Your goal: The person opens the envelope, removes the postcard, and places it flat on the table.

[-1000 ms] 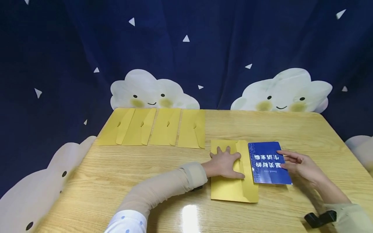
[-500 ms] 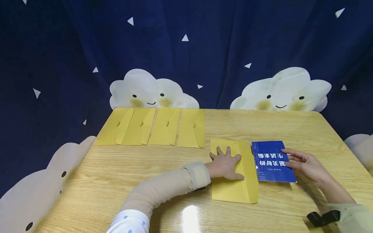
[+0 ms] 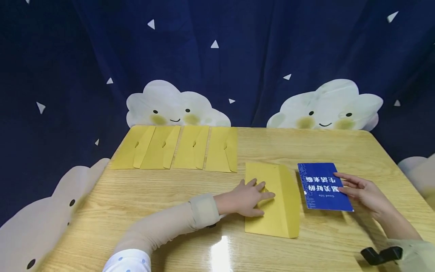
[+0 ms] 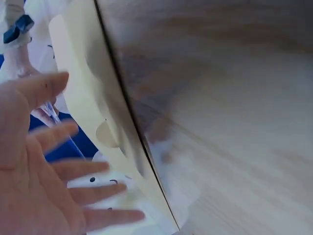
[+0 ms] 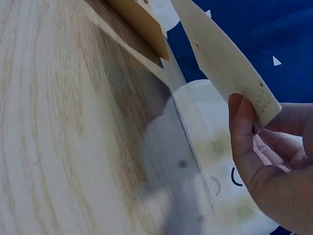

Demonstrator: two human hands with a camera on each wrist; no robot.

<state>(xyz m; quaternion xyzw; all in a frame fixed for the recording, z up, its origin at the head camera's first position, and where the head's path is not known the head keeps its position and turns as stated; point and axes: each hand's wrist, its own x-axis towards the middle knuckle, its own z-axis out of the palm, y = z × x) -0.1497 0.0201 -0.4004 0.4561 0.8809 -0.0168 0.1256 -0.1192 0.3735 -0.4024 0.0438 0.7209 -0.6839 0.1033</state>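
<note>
A yellow paper envelope (image 3: 270, 223) lies right of the table's middle, its unfastened flap (image 3: 289, 204) on the right side. Over its left part is my left hand (image 3: 246, 198), fingers spread and straight; the left wrist view shows that hand (image 4: 49, 161) with nothing in its grasp. My right hand (image 3: 367, 194) pinches the right edge of a blue card (image 3: 324, 187) with white lettering, which reads upside down. Apart from the flap, the card is held just above the table. In the right wrist view, the card's pale underside (image 5: 222, 61) shows, with the thumb against it.
Several yellow envelopes (image 3: 222, 151) lie side by side at the table's back left, their flaps folded over. A dark blue curtain (image 3: 251, 68) with white clouds hangs behind the wooden table (image 3: 190, 185).
The blue card has moved right with my right hand, from the flap's edge to a gap away from it. My left hand has drawn back to the left across the envelope.
</note>
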